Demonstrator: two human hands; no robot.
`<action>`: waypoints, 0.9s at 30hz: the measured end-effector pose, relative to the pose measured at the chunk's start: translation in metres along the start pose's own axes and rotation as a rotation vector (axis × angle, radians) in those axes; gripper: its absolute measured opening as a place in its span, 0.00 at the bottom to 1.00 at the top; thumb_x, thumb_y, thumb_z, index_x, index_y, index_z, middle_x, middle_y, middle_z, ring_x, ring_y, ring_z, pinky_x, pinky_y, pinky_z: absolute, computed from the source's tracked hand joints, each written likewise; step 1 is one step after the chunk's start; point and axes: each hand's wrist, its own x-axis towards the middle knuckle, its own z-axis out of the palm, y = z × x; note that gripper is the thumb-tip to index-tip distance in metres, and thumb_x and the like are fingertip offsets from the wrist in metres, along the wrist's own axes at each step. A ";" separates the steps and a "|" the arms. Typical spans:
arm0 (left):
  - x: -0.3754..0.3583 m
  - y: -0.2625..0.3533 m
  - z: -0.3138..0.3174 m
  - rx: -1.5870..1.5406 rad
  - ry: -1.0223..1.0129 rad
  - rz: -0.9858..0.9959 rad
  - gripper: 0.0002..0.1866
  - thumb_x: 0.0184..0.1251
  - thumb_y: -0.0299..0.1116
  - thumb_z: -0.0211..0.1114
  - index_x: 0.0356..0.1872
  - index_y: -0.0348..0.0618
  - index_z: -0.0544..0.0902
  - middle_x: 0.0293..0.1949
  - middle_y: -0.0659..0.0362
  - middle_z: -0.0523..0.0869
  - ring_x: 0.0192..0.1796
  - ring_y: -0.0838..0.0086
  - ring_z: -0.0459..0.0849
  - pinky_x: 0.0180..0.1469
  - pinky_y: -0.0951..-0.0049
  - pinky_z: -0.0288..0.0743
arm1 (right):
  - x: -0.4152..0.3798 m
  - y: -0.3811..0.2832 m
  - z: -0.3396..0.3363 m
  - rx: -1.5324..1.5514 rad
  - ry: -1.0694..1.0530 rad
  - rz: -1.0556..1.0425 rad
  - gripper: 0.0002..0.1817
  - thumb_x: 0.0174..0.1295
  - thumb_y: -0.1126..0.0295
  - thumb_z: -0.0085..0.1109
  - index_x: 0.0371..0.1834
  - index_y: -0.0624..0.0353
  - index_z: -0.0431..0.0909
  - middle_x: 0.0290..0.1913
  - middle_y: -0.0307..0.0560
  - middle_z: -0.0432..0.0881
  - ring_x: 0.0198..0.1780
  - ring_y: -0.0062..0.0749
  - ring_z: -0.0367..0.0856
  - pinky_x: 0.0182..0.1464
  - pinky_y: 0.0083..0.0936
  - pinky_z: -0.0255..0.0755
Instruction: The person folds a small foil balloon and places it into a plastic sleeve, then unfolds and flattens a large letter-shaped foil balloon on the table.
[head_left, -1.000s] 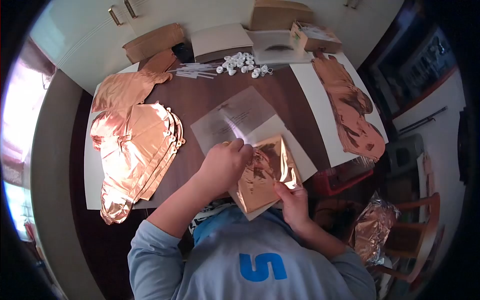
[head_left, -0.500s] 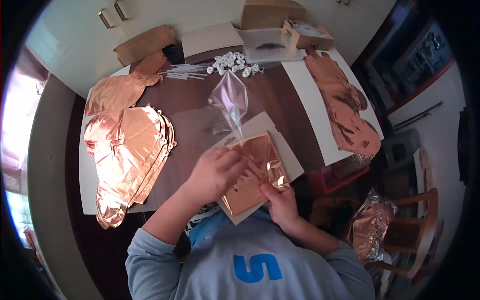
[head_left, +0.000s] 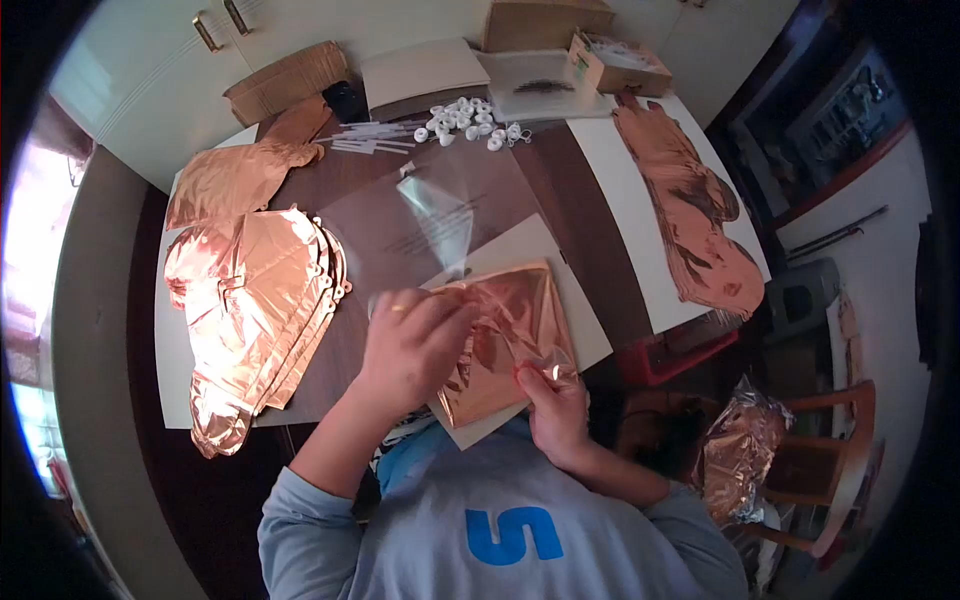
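Holding folded copper foil balloon (head_left: 505,335) half inside clear bag (head_left: 440,215); both hands' fingers (head_left: 535,380) pinching foil.

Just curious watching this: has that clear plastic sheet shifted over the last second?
Yes. The clear plastic sheet lay flat, flipped up toward the white plastic pieces, and now lies opened out nearer them.
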 end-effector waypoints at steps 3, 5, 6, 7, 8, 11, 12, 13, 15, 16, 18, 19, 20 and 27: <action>-0.019 0.003 0.004 0.004 0.203 -0.262 0.34 0.50 0.26 0.75 0.62 0.37 0.74 0.60 0.49 0.76 0.64 0.56 0.76 0.66 0.57 0.68 | -0.003 -0.003 0.005 0.072 0.036 0.067 0.07 0.68 0.73 0.65 0.46 0.61 0.83 0.44 0.38 0.86 0.44 0.18 0.82 0.48 0.17 0.75; -0.025 0.010 0.012 -0.140 0.400 -0.542 0.42 0.52 0.21 0.74 0.71 0.38 0.66 0.68 0.45 0.68 0.70 0.55 0.71 0.73 0.55 0.62 | -0.004 -0.004 0.007 0.083 0.047 0.093 0.07 0.67 0.73 0.66 0.47 0.60 0.83 0.44 0.38 0.86 0.44 0.19 0.83 0.48 0.17 0.76; -0.031 0.009 0.019 -0.513 0.410 -0.640 0.51 0.57 0.19 0.70 0.79 0.40 0.48 0.76 0.42 0.55 0.76 0.57 0.61 0.77 0.55 0.55 | -0.004 -0.004 0.009 0.089 0.052 0.110 0.07 0.67 0.73 0.66 0.47 0.60 0.83 0.43 0.38 0.86 0.43 0.18 0.82 0.47 0.17 0.76; -0.035 0.010 0.021 -0.705 0.416 -0.758 0.52 0.57 0.19 0.70 0.80 0.40 0.46 0.76 0.43 0.54 0.76 0.59 0.61 0.77 0.57 0.55 | -0.004 -0.004 0.012 0.094 0.052 0.126 0.08 0.68 0.72 0.66 0.47 0.60 0.83 0.43 0.38 0.86 0.43 0.18 0.82 0.47 0.17 0.76; -0.037 0.012 0.022 -0.897 0.421 -0.872 0.53 0.58 0.19 0.70 0.80 0.41 0.43 0.77 0.44 0.53 0.77 0.60 0.60 0.77 0.58 0.55 | -0.004 -0.005 0.014 0.072 0.039 0.108 0.07 0.68 0.72 0.66 0.46 0.61 0.83 0.44 0.38 0.86 0.44 0.18 0.82 0.49 0.17 0.75; -0.042 0.025 0.019 -1.138 0.428 -0.924 0.54 0.62 0.22 0.69 0.81 0.42 0.38 0.79 0.48 0.52 0.76 0.64 0.60 0.75 0.63 0.59 | -0.005 -0.006 0.017 0.038 0.012 0.068 0.06 0.70 0.72 0.64 0.45 0.63 0.83 0.44 0.37 0.85 0.46 0.18 0.81 0.52 0.18 0.75; -0.048 0.026 0.022 -1.083 0.438 -0.866 0.55 0.63 0.23 0.69 0.81 0.42 0.37 0.78 0.49 0.53 0.76 0.64 0.61 0.74 0.63 0.60 | -0.005 -0.005 0.016 0.048 0.007 0.062 0.06 0.70 0.72 0.63 0.45 0.63 0.83 0.43 0.37 0.84 0.46 0.18 0.81 0.53 0.18 0.74; -0.053 0.028 0.023 -1.027 0.446 -0.808 0.55 0.63 0.24 0.69 0.81 0.43 0.36 0.78 0.49 0.54 0.76 0.64 0.62 0.74 0.63 0.61 | -0.005 -0.004 0.016 0.060 0.003 0.056 0.06 0.71 0.72 0.63 0.45 0.63 0.83 0.43 0.36 0.84 0.46 0.18 0.81 0.53 0.19 0.74; -0.060 0.034 0.021 -1.115 0.496 -0.847 0.56 0.63 0.24 0.70 0.81 0.44 0.35 0.76 0.51 0.58 0.74 0.64 0.64 0.73 0.63 0.62 | -0.009 -0.005 0.015 0.018 -0.013 0.060 0.11 0.68 0.70 0.67 0.50 0.61 0.82 0.47 0.39 0.85 0.47 0.20 0.81 0.53 0.19 0.75; -0.063 0.037 0.020 -1.159 0.519 -0.868 0.56 0.63 0.24 0.70 0.81 0.44 0.35 0.75 0.51 0.60 0.74 0.64 0.65 0.73 0.63 0.62 | -0.013 -0.005 0.014 -0.002 -0.020 0.064 0.14 0.66 0.69 0.69 0.52 0.60 0.81 0.48 0.40 0.85 0.47 0.21 0.82 0.53 0.20 0.75; -0.066 0.043 0.010 -1.221 0.547 -1.003 0.56 0.63 0.22 0.70 0.81 0.44 0.37 0.73 0.52 0.63 0.71 0.65 0.70 0.71 0.64 0.67 | -0.028 0.007 -0.002 0.010 -0.149 0.139 0.17 0.67 0.63 0.69 0.53 0.61 0.80 0.46 0.37 0.82 0.48 0.21 0.80 0.54 0.22 0.74; -0.068 0.043 0.005 -1.314 0.518 -1.045 0.54 0.63 0.20 0.69 0.81 0.43 0.38 0.73 0.52 0.64 0.70 0.66 0.71 0.70 0.65 0.68 | -0.037 0.011 -0.012 0.016 -0.215 0.177 0.19 0.67 0.60 0.69 0.53 0.61 0.80 0.45 0.36 0.81 0.49 0.21 0.79 0.55 0.24 0.74; -0.071 0.042 -0.001 -1.407 0.489 -1.086 0.53 0.62 0.19 0.68 0.81 0.43 0.40 0.72 0.53 0.65 0.69 0.67 0.72 0.68 0.66 0.70 | -0.045 0.008 -0.027 0.013 -0.271 0.212 0.24 0.67 0.55 0.67 0.57 0.61 0.77 0.48 0.38 0.81 0.51 0.23 0.80 0.56 0.26 0.74; -0.101 0.036 -0.012 -1.678 0.067 -1.208 0.47 0.61 0.16 0.65 0.80 0.39 0.51 0.63 0.54 0.77 0.66 0.70 0.75 0.66 0.70 0.71 | 0.010 -0.057 -0.078 0.219 -0.340 0.581 0.37 0.74 0.41 0.48 0.71 0.62 0.66 0.58 0.49 0.81 0.56 0.34 0.81 0.62 0.36 0.74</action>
